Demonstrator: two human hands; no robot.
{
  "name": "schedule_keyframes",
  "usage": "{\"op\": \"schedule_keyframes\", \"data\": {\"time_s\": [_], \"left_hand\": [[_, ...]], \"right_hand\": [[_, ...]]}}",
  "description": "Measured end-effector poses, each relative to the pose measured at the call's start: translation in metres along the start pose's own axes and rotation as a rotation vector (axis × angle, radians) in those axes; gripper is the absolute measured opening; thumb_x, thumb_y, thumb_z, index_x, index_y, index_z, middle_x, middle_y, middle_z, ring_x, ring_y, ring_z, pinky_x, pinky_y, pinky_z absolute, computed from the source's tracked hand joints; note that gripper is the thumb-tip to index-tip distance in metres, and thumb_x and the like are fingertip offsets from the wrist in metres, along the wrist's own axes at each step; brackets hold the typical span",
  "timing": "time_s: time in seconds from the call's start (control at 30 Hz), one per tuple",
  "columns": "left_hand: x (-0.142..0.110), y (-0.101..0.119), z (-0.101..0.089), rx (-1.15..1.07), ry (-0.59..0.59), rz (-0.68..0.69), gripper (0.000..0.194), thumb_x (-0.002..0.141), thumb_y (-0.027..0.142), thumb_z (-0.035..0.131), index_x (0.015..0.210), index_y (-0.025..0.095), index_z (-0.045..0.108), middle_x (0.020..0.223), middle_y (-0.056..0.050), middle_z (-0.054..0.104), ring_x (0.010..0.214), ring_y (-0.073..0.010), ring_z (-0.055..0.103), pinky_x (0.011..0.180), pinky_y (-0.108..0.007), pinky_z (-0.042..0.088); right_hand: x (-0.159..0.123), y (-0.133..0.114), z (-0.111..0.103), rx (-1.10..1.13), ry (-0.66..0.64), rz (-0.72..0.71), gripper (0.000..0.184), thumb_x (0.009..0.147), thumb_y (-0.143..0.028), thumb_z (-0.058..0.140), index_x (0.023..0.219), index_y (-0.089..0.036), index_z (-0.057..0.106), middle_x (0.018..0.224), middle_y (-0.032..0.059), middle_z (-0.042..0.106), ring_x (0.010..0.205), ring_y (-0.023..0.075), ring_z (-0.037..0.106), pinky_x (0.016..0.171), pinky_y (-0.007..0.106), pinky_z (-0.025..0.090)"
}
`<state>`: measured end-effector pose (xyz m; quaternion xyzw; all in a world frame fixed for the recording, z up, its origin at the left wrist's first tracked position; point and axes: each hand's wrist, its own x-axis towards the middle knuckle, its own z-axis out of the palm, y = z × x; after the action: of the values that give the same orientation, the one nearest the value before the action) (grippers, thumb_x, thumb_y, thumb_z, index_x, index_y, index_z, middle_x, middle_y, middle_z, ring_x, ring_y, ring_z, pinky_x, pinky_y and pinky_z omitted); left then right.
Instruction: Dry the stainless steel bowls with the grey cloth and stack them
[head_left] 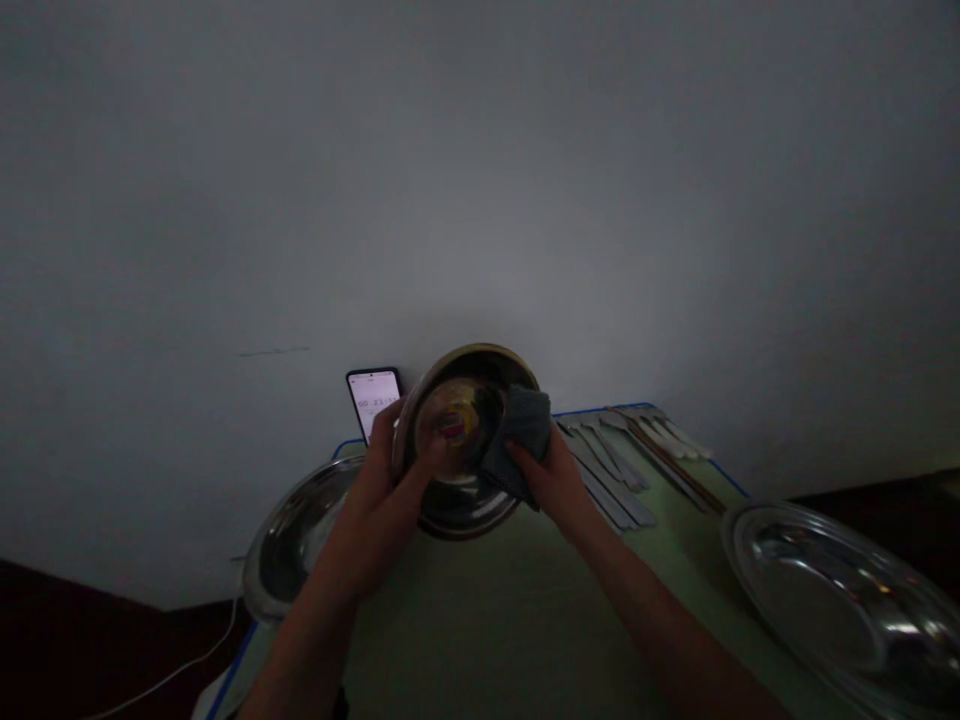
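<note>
A round, shiny metal bowl (472,500) is held up above the table, tilted so that a coloured round mark at its middle faces me. My left hand (394,485) grips its left side, with the thumb over the metal and the fingers behind the rim. On the bowl's right side, my right hand (551,475) is closed on a dark grey cloth (527,430), which lies against the metal and over the rim. The far fingers of both hands are partly hidden.
A phone (375,395) showing a timer leans on the wall. Metal basins stand at the left (281,545) and right (817,600) of the green table (465,630). Several spoons (607,450) and chopsticks (679,470) lie at back right. A white cable (195,660) hangs at the left.
</note>
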<state>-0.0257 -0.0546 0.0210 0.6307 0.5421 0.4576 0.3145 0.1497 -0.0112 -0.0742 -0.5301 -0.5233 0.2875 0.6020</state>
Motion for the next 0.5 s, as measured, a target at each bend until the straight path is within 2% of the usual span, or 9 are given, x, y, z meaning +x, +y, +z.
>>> {"op": "schedule_keyframes", "data": {"time_s": [0.1,0.17,0.27,0.4,0.5], "left_hand": [[-0.001,0.0,-0.007,0.066,-0.125,-0.074,0.042,0.082,0.049,0.056,0.114,0.022,0.054,0.094,-0.006,0.072,0.09,-0.0268,0.069,0.074,-0.038,0.057],[-0.002,-0.004,-0.01,0.099,-0.231,-0.049,0.039,0.083,0.048,0.056,0.112,0.022,0.059,0.098,-0.006,0.073,0.089,-0.0263,0.069,0.076,-0.038,0.056],[-0.004,-0.012,-0.009,0.137,-0.366,0.01,0.034,0.086,0.041,0.054,0.116,0.028,0.063,0.103,-0.004,0.074,0.089,-0.0249,0.07,0.081,-0.038,0.055],[-0.007,-0.014,-0.012,0.159,-0.442,0.098,0.036,0.085,0.033,0.054,0.12,0.031,0.062,0.109,-0.002,0.073,0.099,-0.0252,0.067,0.089,-0.04,0.052],[-0.007,-0.011,-0.018,0.176,-0.421,0.128,0.038,0.084,0.032,0.054,0.122,0.031,0.061,0.111,-0.004,0.071,0.105,-0.0274,0.064,0.095,-0.045,0.048]], "right_hand": [[0.009,-0.006,-0.022,-0.189,-0.072,-0.123,0.028,0.078,-0.033,0.057,0.101,-0.018,0.056,0.096,0.0085,0.068,0.088,0.0238,0.062,0.076,0.035,0.047],[0.013,-0.014,-0.035,-0.325,-0.145,-0.224,0.019,0.079,-0.03,0.056,0.095,-0.02,0.055,0.088,0.0059,0.067,0.081,0.0221,0.061,0.071,0.033,0.045],[0.012,-0.024,-0.043,-0.526,-0.135,-0.326,0.011,0.078,-0.027,0.058,0.086,-0.021,0.052,0.081,0.0044,0.063,0.073,0.0203,0.057,0.064,0.03,0.041],[0.007,-0.029,-0.039,-0.652,-0.107,-0.362,0.015,0.077,-0.027,0.062,0.08,-0.021,0.048,0.081,0.0054,0.062,0.072,0.0202,0.056,0.061,0.029,0.036],[0.007,-0.029,-0.037,-0.621,-0.064,-0.336,0.02,0.077,-0.035,0.063,0.077,-0.021,0.049,0.074,0.0042,0.062,0.065,0.02,0.056,0.058,0.029,0.035]]}}
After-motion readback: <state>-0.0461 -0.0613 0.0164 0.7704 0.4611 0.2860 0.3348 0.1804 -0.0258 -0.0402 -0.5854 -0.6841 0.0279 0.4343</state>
